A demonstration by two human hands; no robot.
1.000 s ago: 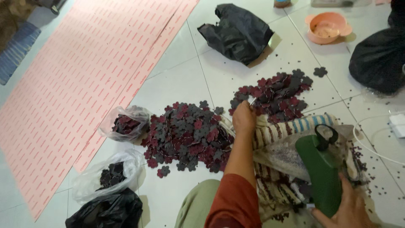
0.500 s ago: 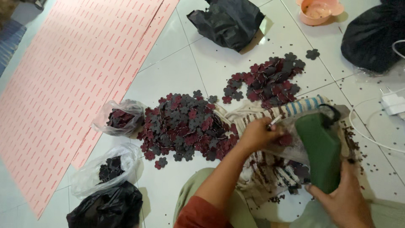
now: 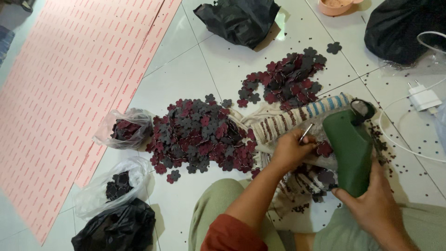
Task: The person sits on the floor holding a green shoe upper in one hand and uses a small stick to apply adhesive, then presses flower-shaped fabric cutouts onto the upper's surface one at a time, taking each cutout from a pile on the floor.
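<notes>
The left hand (image 3: 290,151) pinches a thin metal pin (image 3: 305,132) against a dark red flower cutout (image 3: 324,148) — steadying it, likely, at the nose of the green tool (image 3: 349,148) that the right hand (image 3: 374,204) grips from below. Both lie over a striped cloth (image 3: 278,123); the cutout pile (image 3: 200,137) spreads left on the floor.

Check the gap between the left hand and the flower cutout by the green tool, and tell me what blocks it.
Nothing visible blocks it. The left hand is at the flower cutout, its fingers also pinching a thin metal pin. The cutout lies against the green tool, which the right hand grips from below, over the striped cloth.
</notes>
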